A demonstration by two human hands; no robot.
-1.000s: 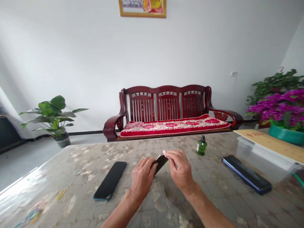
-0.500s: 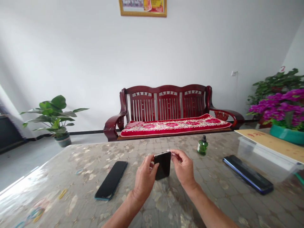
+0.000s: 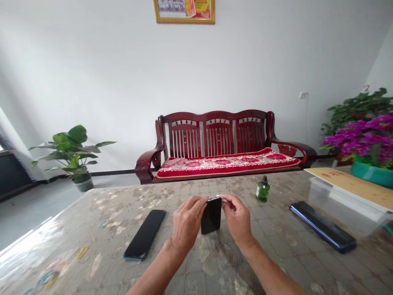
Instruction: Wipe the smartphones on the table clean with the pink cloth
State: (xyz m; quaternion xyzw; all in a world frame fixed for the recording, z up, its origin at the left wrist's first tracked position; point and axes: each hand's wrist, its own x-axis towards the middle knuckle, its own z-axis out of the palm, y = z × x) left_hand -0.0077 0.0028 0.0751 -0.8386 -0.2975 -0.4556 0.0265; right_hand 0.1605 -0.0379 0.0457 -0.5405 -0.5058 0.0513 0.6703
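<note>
A black smartphone (image 3: 211,217) stands upright on its edge on the table in front of me, its dark face towards me. My left hand (image 3: 188,221) is closed at the phone's upper left corner, thumb and fingertips pinched together on its top edge. At the upper right corner, my right hand (image 3: 237,216) pinches a small pale thing (image 3: 220,197), too small to name. A second black phone (image 3: 145,234) lies flat to the left of my hands. Farther right lies a dark phone with a blue edge (image 3: 322,226).
A small green bottle (image 3: 263,190) with a black cap stands beyond my right hand. At the right are a clear plastic box (image 3: 346,205), a tan board (image 3: 353,186) and purple flowers in a teal pot (image 3: 376,174). Coloured rubber bands (image 3: 49,278) lie at the left.
My left hand has shifted from the phone's left side, where its thumb lay across the front, up to the top left corner. My right hand stays at the upper right corner.
</note>
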